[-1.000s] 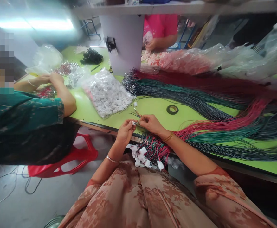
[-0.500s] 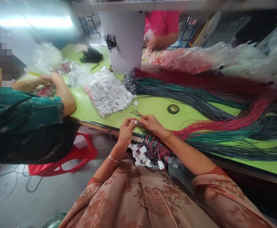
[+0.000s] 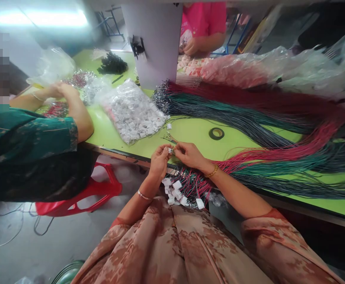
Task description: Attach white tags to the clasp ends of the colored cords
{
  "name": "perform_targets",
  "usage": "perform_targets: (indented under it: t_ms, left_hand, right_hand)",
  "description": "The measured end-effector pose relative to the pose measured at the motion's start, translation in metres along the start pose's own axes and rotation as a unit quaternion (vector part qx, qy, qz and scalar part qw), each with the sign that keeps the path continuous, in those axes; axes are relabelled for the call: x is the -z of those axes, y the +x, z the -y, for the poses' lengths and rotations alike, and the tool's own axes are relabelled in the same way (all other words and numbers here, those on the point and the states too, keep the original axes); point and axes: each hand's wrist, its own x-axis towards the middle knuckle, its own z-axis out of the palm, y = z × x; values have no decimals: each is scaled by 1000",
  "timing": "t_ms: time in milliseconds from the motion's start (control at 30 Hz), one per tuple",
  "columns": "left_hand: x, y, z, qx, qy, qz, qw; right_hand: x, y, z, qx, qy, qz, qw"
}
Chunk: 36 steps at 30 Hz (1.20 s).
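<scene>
Close to the table's front edge, my left hand pinches a small white connector. Beside it my right hand is closed on thin wires, whose metal-tipped ends stick out beyond the fingers. The two hands almost touch at the connector; whether a wire sits inside it is hidden by the fingers. One loose white connector lies on the table just past my hands. Below them, several white connectors on red, green and black wires hang at the table edge above my lap.
A clear bag of white connectors lies ahead on the left. Long wire bundles stretch to the right, with a roll of black tape before them. A co-worker in a green sleeve sits left by a red stool; another stands opposite.
My hands stay together at the connector, with only a slight shift of the fingers. The whole view has moved a little. The co-worker's hands on the left have shifted slightly.
</scene>
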Motion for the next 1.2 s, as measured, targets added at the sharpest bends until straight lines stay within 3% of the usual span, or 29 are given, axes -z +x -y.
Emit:
perform_targets:
  t_ms: [133,333,500,633,733,867,1033,1200]
  left_hand:
    - [1,-3,-2,-11,47,1,999]
    - [7,0,-2,-8,76,21,997]
    - [12,4,2,9,57,7,998]
    - [13,5,1,21,31,-1,999]
    - [15,6,0,30,17,4,999]
    - [19,7,1,36,11,14,999]
    - [21,9,0,46,2,22,999]
    - [20,9,0,43,-9,21,999]
  right_hand:
    - [-6,-5,-2,-8,-27,-16,999]
    - [-11,-2,-6,-37,24,-20,999]
    - [2,13,-10,-16,-9,21,1000]
    - [19,37,-17,-56,-153,-2,987]
    - [24,49,-22,-95,-270,47,957]
    - [24,50,-25,-92,-313,62,943]
    - [29,51,-26,-72,-211,-22,975]
    - [23,59,-12,-20,-58,-48,997]
